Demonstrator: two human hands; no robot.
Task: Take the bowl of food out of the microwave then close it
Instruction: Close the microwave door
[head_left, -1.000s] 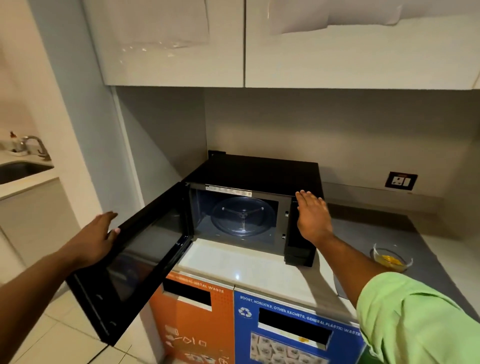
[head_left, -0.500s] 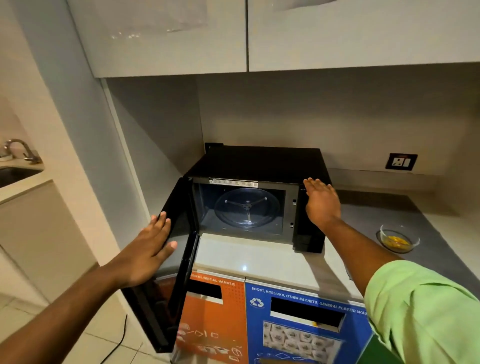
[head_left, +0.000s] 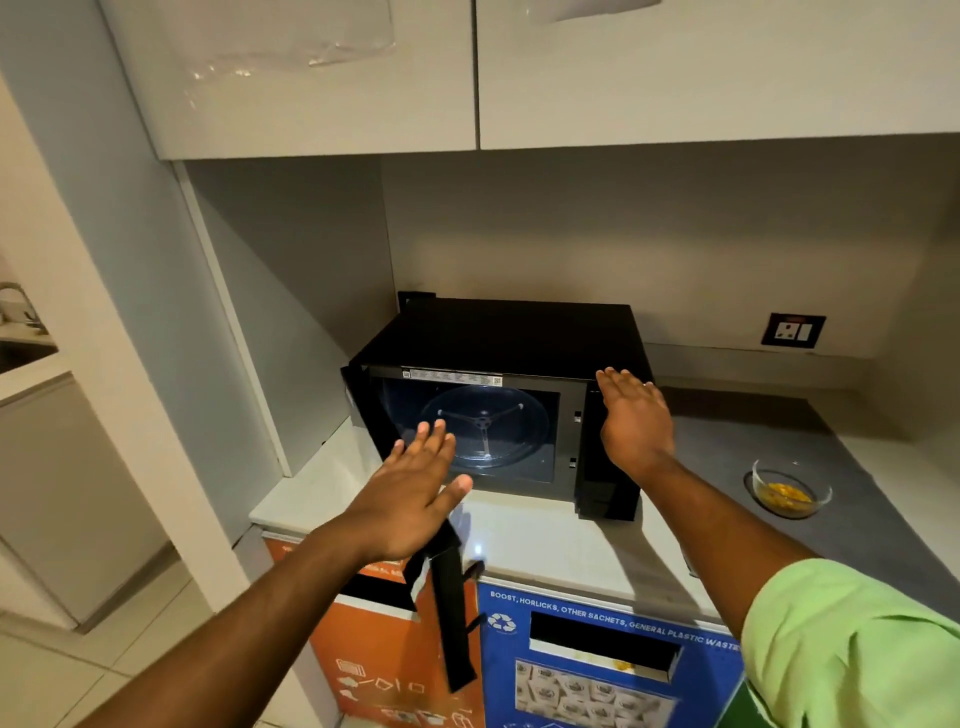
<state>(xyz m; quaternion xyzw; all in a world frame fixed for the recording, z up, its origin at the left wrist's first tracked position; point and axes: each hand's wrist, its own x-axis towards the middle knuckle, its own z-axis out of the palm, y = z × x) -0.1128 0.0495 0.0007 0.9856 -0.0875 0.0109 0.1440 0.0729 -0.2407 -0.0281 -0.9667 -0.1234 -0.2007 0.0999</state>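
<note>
left hand, flat and open, holding nothing, has pushed the door from wide open to edge-on, right hand lies spread on the microwave bracing it, bowl already out on the counter right of that hand, so closing looks nearly done.

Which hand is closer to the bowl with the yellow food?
Right. The right hand rests on the microwave, left of the bowl. The left hand is farther left, on the door.
</note>
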